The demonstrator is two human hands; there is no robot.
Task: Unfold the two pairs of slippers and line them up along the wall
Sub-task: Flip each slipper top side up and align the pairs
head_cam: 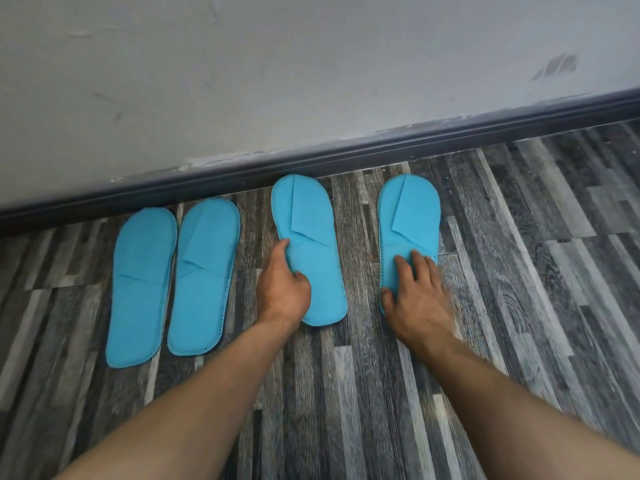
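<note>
Two pairs of flat blue slippers lie on the floor, toes toward the wall (311,81). The left pair, far-left slipper (142,278) and its mate (204,271), lies side by side, untouched. My left hand (282,289) grips the left edge of the third slipper (311,216), thumb along the edge and fingers curled on top. My right hand (412,296) rests on the heel half of the fourth slipper (412,216), fingers spread on top and thumb at its left edge. The right pair lies closer to the baseboard, with a gap between its two slippers.
A dark baseboard (346,157) runs along the foot of the scuffed white wall, slanting up to the right. The floor (519,271) is grey wood-pattern planks. My two bare forearms reach in from the bottom edge.
</note>
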